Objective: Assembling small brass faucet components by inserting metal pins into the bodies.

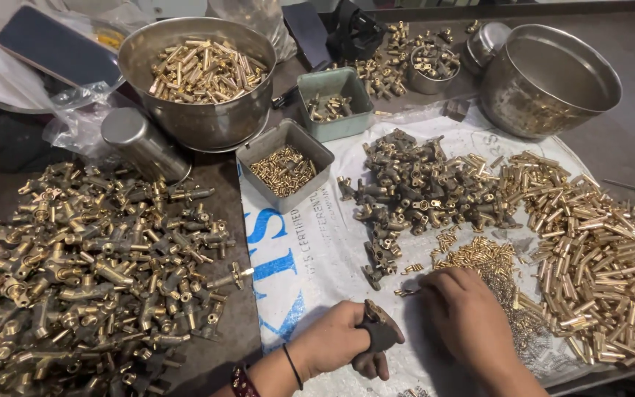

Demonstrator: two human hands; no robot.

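Brass valve body (376,332) sits gripped in the left hand (341,340); the right hand (458,309) pinches a small brass pin (404,292) over the white sack (317,257).

Brass stock on woven sheet; steel vessels at frame top.

Left hand (336,340) grips a dull, dark valve body (376,331) of matt, tarnished metal. Right hand (464,312) rests on small bright brass pins (479,257), glossy. Brass tubes (597,242) at right: polished, yellow, smooth. Assembled fittings (90,250) at left: mixed shiny and dull brass. White sheet (310,257): woven plastic, printed, slightly creased. Steel bowl (200,110) and steel pot (545,81) at top: brushed, scuffed metal. Two trays (284,143): matt grey-green. Tabletop (222,338): dark, matt, worn.
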